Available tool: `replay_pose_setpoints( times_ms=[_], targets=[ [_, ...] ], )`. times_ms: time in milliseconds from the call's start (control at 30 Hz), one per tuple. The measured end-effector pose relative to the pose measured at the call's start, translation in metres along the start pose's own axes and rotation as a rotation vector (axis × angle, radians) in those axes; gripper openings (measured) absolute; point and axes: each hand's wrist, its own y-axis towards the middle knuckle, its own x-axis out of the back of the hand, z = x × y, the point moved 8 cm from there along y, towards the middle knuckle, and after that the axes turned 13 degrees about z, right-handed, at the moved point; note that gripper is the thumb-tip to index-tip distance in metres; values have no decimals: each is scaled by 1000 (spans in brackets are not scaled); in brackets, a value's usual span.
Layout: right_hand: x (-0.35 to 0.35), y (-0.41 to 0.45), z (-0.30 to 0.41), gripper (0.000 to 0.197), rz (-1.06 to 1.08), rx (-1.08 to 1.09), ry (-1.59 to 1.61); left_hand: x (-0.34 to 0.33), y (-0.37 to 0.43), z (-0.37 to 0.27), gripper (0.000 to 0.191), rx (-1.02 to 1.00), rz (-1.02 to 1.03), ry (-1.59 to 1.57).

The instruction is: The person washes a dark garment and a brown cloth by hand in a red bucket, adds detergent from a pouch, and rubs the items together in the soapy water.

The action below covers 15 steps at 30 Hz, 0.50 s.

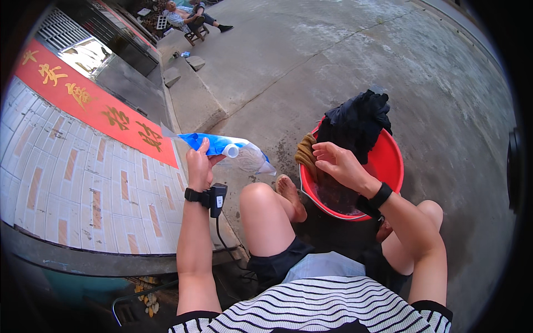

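My left hand (203, 164) grips a blue and white plastic pouch (212, 143), tilted so that its open white spout (230, 151) faces up towards me. No cap sits on the spout. Over the near left part of a red plastic bucket (390, 160), my right hand (339, 160) hovers with its fingers loosely curved and nothing visible in it. Dark wet clothes (354, 118) are heaped over the bucket's far rim. A brown cloth (306, 152) hangs on the left rim, beside my right fingertips. Dark reddish water (337, 195) lies in the bucket.
The bucket stands on a concrete floor (283, 91) between my feet. To the left rises a tiled wall (83, 179) with a red banner bearing writing (95, 100). A concrete step (195, 98) lies ahead. Farther off, a person (187, 18) sits on a wooden chair (195, 36).
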Motion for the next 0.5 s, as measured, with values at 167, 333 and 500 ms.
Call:
replay_pose_setpoints(
  times_ms=[167,333,500],
  targets=[
    [6,-26,194,79,-223,446,-319,-147,-13,-120,28,245,-247,-8],
    [8,-22,280,84,-490,682,-761,-241,19,-178,32,123,-189,-103],
    [60,-28,314,54,-481,601,-883,-293,45,-179,33,89,13,-308]
  ],
)
